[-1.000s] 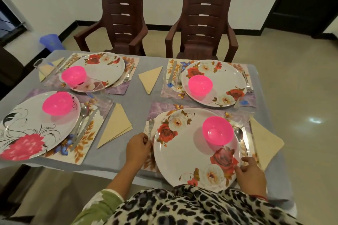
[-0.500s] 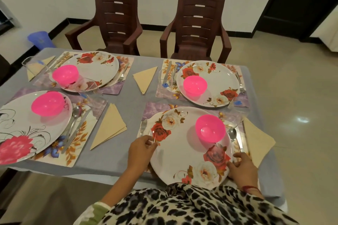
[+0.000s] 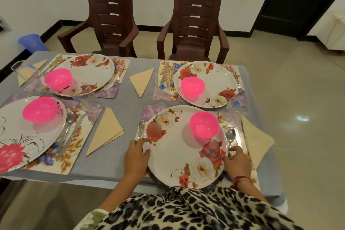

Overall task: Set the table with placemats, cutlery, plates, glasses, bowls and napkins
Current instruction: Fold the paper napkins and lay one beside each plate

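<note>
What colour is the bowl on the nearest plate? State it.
Bright pink; the bowl shows best in the head view.

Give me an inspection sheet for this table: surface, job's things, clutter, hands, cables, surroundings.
Surface: table under a grey cloth.
Job's things: four settings laid; near plate on its placemat carries a pink bowl, fork to its left, spoon to its right, napkin and glass further right.
Clutter: nothing seen.
Hands: left hand and right hand grip the near plate's opposite rims.
Cables: nothing seen.
Surroundings: two brown chairs across the table, blue bin on the floor, dark door.
</note>
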### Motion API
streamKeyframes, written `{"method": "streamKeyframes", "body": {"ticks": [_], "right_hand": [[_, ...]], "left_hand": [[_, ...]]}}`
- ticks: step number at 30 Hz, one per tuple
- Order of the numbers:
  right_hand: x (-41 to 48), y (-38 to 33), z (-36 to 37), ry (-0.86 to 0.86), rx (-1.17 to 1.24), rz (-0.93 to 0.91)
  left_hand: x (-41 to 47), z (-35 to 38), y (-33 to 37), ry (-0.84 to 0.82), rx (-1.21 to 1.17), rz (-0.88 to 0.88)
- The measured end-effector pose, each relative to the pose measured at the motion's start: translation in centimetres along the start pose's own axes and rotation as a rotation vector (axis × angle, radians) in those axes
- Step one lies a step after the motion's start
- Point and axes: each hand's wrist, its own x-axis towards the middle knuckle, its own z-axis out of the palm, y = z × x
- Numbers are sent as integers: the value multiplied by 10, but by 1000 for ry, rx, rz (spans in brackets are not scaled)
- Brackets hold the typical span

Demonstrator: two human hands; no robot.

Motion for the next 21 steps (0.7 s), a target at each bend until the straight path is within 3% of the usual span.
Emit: {"method": "streamKeyframes", "body": {"ticks": [10,15,21], "right_hand": [[14,-1,-3,-39,-21,-28],[11,18,-23,105,23,-56],[5,21,-8,31,-73,-172]], "left_hand": [[5,-2,5,-15,-33,-9],[3,-4,5,53,40,-4],[0,-1,8,30,34,25]]}}
